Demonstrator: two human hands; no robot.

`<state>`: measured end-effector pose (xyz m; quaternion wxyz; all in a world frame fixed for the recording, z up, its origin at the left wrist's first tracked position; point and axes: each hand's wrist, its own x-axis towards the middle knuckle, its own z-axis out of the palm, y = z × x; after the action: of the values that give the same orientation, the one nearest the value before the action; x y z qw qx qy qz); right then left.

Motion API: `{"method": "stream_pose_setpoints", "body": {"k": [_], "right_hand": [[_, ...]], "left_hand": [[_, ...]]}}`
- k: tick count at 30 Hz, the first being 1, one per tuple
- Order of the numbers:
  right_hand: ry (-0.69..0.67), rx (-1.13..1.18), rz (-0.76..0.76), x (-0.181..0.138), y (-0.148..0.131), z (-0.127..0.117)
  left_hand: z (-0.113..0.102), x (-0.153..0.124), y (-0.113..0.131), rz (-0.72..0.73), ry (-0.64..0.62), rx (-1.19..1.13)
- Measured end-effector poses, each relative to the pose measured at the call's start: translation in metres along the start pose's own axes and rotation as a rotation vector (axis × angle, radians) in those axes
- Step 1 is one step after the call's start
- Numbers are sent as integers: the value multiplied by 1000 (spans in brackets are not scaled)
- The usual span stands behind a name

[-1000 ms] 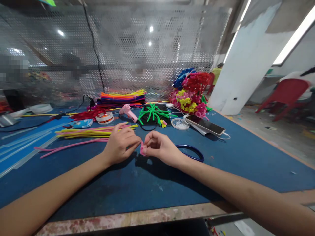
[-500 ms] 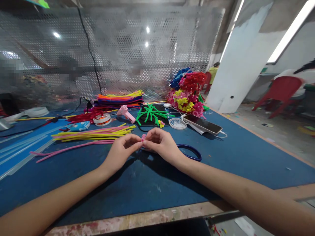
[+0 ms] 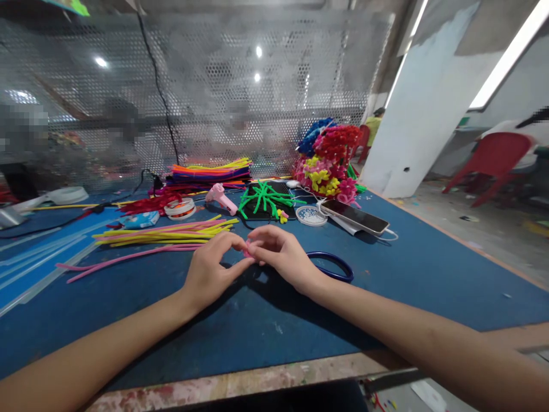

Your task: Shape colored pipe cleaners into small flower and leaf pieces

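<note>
Between my fingertips is a small piece of pink pipe cleaner [image 3: 247,248], mostly covered by the fingers. My left hand [image 3: 214,260] pinches it from the left, thumb below and forefinger above. My right hand [image 3: 281,254] grips the same piece from the right with thumb and fingers. Just beyond my left hand lie yellow and pink pipe cleaners [image 3: 163,232], and two long pink ones [image 3: 128,260] are nearer. By my right wrist are scissors with dark blue handles [image 3: 337,266], their blades hidden behind the hand.
Farther back are a pink glue gun [image 3: 221,197], green pipe-cleaner stems [image 3: 263,197], a dish of white beads [image 3: 311,215] and a phone [image 3: 355,216]. Bunches of fuzzy flowers [image 3: 328,157] and bundled pipe cleaners [image 3: 208,174] stand before a perforated metal screen [image 3: 206,86].
My left thumb and forefinger have spread wider around the pink piece, and the left thumb has moved lower. Both hands remain together in nearly the same place.
</note>
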<state>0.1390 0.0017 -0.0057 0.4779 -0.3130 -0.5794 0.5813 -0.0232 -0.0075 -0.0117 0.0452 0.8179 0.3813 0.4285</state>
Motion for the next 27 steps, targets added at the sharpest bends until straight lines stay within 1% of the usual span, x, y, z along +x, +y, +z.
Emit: {"method": "stream_pose_setpoints", "body": {"k": [6, 9, 11, 15, 18, 23, 27], "right_hand": [[32, 125, 168, -1, 0, 1], [31, 151, 208, 0, 0, -1], [6, 195, 229, 0, 1, -2], [-52, 285, 252, 0, 4, -3], [-77, 277, 249, 0, 6, -3], [-118, 116, 164, -1, 4, -1], [-101, -16, 86, -1, 2, 0]], "left_hand": [[-4, 1, -4, 217, 68, 156], [-6, 1, -5, 275, 70, 185], [-7, 1, -5, 292, 72, 171], [-7, 0, -5, 281, 106, 116], [-6, -1, -6, 232, 154, 51], [-5, 1, -7, 164, 184, -59], [-7, 2, -8, 173, 155, -124]]}}
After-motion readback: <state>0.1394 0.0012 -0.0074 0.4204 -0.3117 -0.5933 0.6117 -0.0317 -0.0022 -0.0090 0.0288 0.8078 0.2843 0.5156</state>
